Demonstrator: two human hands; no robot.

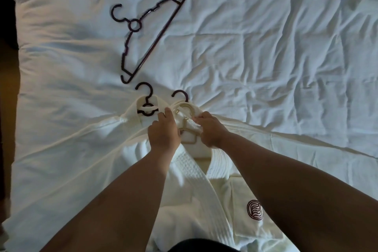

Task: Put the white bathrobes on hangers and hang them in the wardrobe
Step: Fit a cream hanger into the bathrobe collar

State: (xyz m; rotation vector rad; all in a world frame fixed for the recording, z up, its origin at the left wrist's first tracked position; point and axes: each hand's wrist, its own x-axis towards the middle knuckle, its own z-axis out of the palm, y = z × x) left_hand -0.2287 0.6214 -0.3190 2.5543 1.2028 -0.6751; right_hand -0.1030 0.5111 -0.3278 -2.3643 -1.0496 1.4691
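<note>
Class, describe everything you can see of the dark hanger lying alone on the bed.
The dark maroon plastic hanger lies flat on the rumpled white quilt, its curved top hook pointing to the picture's left. Below the hook sits a round ring; two notched shoulders, a straight bottom bar and a small upturned hook at each end complete it. It carries no garment; only the quilt touches it.

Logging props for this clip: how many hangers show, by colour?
Dark hangers: 3, one bare on the bed, two with hooks poking from collars
Cream hangers: 1, at the bathrobe collar that the left hand and right hand grip
Total: 4
</note>
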